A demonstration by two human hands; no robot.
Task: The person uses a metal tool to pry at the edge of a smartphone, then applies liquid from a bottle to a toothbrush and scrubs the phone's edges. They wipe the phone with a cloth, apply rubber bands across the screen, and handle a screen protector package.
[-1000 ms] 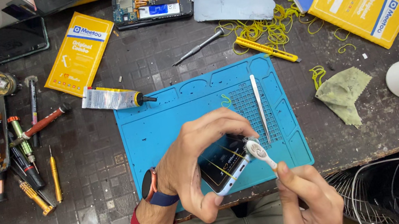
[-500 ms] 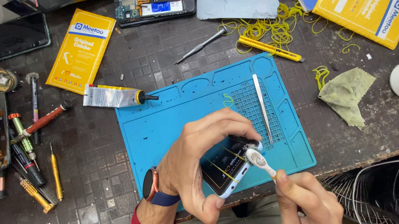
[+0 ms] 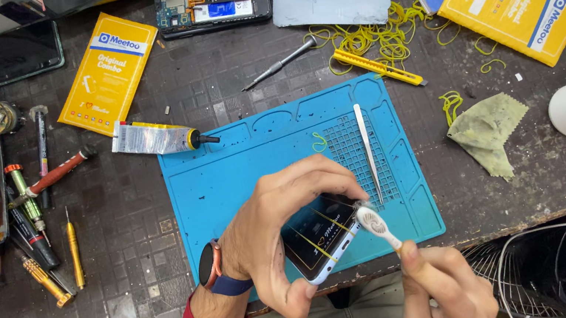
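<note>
The left hand (image 3: 276,238) is clamped around a smartphone (image 3: 321,239), thumb beneath and fingers over its top edge, above the near edge of the blue repair mat (image 3: 241,180); two yellow rubber bands cross its screen; its long axis runs from near-left to far-right; the right hand (image 3: 441,292) pinches a white toothbrush (image 3: 376,223), its head touching the phone's right edge; tweezers (image 3: 368,154) lie on the mat just beyond.
</note>
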